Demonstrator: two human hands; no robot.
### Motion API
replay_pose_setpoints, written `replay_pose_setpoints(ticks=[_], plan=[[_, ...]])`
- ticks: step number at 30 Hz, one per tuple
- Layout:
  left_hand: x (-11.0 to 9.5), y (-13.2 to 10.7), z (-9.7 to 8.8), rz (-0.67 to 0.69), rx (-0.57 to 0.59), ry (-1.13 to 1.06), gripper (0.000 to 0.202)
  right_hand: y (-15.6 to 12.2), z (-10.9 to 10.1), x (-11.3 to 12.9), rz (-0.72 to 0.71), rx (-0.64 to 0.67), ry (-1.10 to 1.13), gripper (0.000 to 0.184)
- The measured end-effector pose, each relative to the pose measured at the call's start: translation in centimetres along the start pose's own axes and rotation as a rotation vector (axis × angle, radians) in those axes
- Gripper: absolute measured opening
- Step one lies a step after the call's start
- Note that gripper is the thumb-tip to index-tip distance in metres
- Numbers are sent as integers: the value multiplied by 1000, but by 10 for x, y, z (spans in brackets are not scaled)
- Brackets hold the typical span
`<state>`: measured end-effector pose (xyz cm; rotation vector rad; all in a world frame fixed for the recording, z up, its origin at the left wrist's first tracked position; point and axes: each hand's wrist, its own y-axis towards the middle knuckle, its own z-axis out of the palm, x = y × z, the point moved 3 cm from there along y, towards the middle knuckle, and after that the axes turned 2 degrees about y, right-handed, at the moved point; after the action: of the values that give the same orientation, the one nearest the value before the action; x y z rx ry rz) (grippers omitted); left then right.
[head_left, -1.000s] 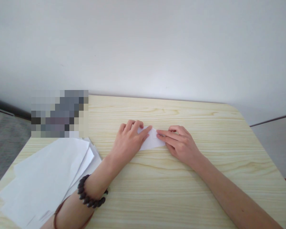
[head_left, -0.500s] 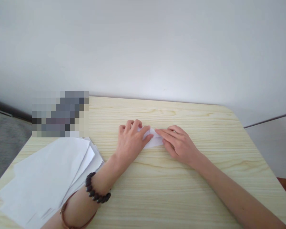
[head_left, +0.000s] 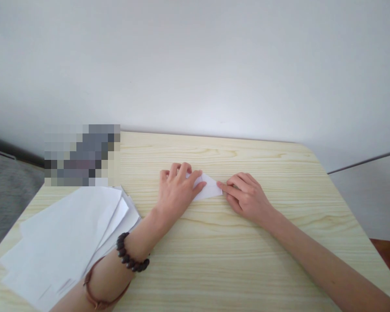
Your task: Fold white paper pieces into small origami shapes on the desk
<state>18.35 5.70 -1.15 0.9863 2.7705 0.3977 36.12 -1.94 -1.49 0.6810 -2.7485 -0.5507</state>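
Observation:
A small folded white paper (head_left: 209,190) lies flat on the light wooden table (head_left: 234,242), near its middle. My left hand (head_left: 178,192) rests palm down on the paper's left part, fingers stretched over it and pressing it to the table. My right hand (head_left: 245,196) sits at the paper's right tip, fingers drawn together with the fingertips pressed on the pointed end. A dark bead bracelet (head_left: 131,258) and a thin brown cord are on my left wrist.
A loose stack of white paper sheets (head_left: 65,242) lies on the table's left front part, some overhanging the edge. A blurred patch (head_left: 82,155) covers something at the table's back left corner. A plain white wall stands behind the table.
My right hand has slid rightward along the paper to its pointed end, uncovering more of the paper between the hands. My left hand stays pressed on the left part.

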Motion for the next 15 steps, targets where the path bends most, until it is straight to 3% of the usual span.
replay_pose_setpoints(ticks=[5, 10, 15], plan=[[-1, 1, 0, 14, 18, 3, 26, -3, -3, -1, 18, -10, 23, 24], [1, -1, 3, 32, 10, -10, 26, 15, 4, -3, 76, -16, 53, 30], [1, -2, 2, 24, 16, -7, 27, 30, 13, 0, 22, 29, 6, 30]])
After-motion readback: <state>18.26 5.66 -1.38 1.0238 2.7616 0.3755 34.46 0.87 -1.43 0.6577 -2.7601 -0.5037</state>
